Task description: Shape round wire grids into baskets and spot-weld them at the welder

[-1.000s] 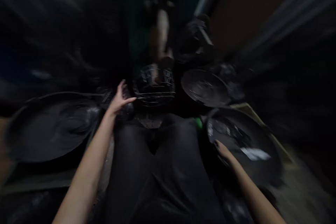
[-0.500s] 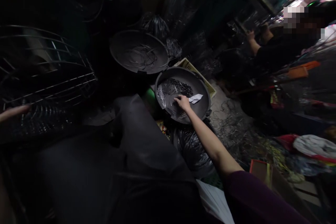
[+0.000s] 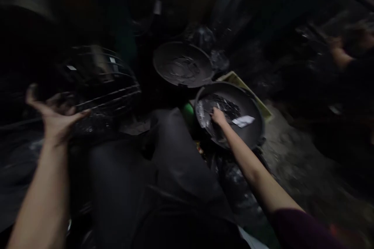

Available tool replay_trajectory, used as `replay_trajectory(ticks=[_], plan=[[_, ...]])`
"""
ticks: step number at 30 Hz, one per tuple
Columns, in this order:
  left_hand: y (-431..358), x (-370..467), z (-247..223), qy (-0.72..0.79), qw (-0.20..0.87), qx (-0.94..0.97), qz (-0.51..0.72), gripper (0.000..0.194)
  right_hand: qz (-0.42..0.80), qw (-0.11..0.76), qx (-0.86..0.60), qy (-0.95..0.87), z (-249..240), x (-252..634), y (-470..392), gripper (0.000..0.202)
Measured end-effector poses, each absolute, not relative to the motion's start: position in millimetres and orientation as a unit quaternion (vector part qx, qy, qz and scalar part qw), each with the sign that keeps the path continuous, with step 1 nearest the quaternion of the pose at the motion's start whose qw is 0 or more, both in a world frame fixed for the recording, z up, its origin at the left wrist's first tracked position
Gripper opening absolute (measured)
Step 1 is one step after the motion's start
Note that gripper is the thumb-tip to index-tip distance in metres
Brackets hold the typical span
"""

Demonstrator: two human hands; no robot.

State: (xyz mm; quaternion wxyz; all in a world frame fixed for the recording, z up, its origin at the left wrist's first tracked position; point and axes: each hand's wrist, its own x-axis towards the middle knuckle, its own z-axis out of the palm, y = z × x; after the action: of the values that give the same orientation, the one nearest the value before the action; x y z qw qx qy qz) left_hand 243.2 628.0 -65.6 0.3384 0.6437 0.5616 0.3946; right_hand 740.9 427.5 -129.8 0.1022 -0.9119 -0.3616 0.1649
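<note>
The right hand (image 3: pixel 218 116) is reaching down into a dark round basin (image 3: pixel 251 134) at the person's right, its fingers curled down onto a heap of thin shiny metal pieces (image 3: pixel 209 107) lying in the basin's near-left part; whether the fingers are pinching any of them is too blurred to tell. A small white paper slip (image 3: pixel 244 121) is lying on the basin floor just to the right of that hand, apart from it. The left hand (image 3: pixel 55 114) is hanging in the air at the left, palm up and fingers spread open, holding nothing, with a dark wire cage (image 3: pixel 108 85) sitting just beyond and to the right of it. A second dark basin (image 3: pixel 182 64) is sitting farther away, just behind the first, with a few curved wires showing inside. A pale yellowish board (image 3: pixel 263 105) is peeking out from under the far right rim of the near basin. The person's dark-trousered legs (image 3: pixel 152 171) are filling the middle between the two arms. At the far right, another person's arm (image 3: pixel 340 56) is showing as a blur.
</note>
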Motion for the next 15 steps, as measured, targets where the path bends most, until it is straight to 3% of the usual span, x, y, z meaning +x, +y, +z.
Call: replay_trajectory(ticks=[4, 6, 7, 9, 12, 15], plan=[[597, 218, -55, 0.510, 0.357, 0.658, 0.424, 0.119, 0.174, 0.197, -0.879, -0.398, -92, 706, 435, 0.043], [586, 212, -48, 0.474, 0.312, 0.708, 0.420, 0.112, 0.284, 0.358, -0.779, -0.429, -67, 673, 452, 0.050], [582, 211, -44, 0.457, 0.285, 0.734, 0.414, 0.106, 0.336, 0.390, -0.727, -0.454, -51, 651, 461, 0.048], [573, 213, -35, 0.438, 0.237, 0.779, 0.381, 0.091, 0.436, 0.379, -0.639, -0.508, -16, 598, 477, 0.040], [561, 221, -19, 0.438, 0.199, 0.826, 0.293, 0.074, 0.536, 0.295, -0.536, -0.581, 22, 523, 502, 0.037], [555, 228, -8, 0.431, 0.169, 0.852, 0.245, 0.071, 0.445, 0.270, -0.512, -0.683, 25, 480, 520, 0.027]])
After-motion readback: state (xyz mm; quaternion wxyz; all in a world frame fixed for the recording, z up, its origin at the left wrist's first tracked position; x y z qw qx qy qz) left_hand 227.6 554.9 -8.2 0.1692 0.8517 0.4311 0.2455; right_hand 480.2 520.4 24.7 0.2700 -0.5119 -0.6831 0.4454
